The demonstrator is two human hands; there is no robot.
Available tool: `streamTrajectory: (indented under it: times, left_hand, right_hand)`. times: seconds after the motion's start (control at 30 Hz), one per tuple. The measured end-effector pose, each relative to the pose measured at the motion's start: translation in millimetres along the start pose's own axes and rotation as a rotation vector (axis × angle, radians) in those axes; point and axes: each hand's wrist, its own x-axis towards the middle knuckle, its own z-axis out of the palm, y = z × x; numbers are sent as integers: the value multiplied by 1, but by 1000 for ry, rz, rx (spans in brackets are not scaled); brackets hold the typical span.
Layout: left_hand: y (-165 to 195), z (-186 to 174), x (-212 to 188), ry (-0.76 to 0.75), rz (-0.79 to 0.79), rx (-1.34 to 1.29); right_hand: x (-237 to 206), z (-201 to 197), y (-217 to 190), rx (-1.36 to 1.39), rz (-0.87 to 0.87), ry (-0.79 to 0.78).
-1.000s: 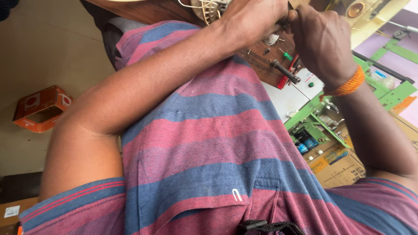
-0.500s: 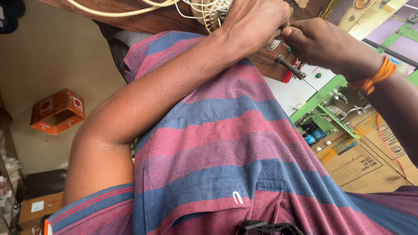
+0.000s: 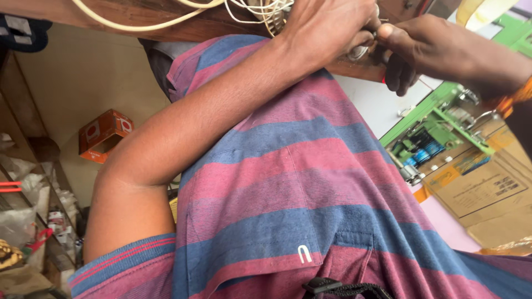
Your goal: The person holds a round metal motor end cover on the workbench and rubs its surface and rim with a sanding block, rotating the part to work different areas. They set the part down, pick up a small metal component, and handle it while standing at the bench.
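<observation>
A flat brown cardboard box (image 3: 487,194) bearing a dark printed label is seen lower right, beside a green circuit board (image 3: 438,124). An open orange carton (image 3: 104,134) is seen at left. At the top, a small metal part (image 3: 359,52) is pinched by the curled left hand (image 3: 327,27) and right hand (image 3: 432,50).

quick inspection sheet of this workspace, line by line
surface: brown wooden bench edge along the top
job's things: small metal part pinched between both hands, mostly hidden
clutter: orange box on the floor; cardboard carton
grippers: left hand and right hand both closed around the part, fingertips meeting
cables: cream cable and thin white wires looped on the bench
surroundings: green circuit boards; shelf with bags
</observation>
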Motion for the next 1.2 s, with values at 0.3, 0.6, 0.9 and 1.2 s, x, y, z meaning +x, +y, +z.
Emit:
streamTrajectory:
  times: [0.3,0.6,0.9,1.2]
  left_hand:
    - [-7,2,-6,4,-51,78]
    - [-8,-4,-2,-74,-124,22]
    - [-9,-18,-6,18,114,138]
    - [-3,-45,-22,-358,-229,413]
  right_hand:
    - [-28,14,-33,-991,-559,544]
    - [-40,18,-7,-290,-415,532]
    - [-17,82,87,1051,-619,454]
    - [115,209,100,2103,-1027,-84]
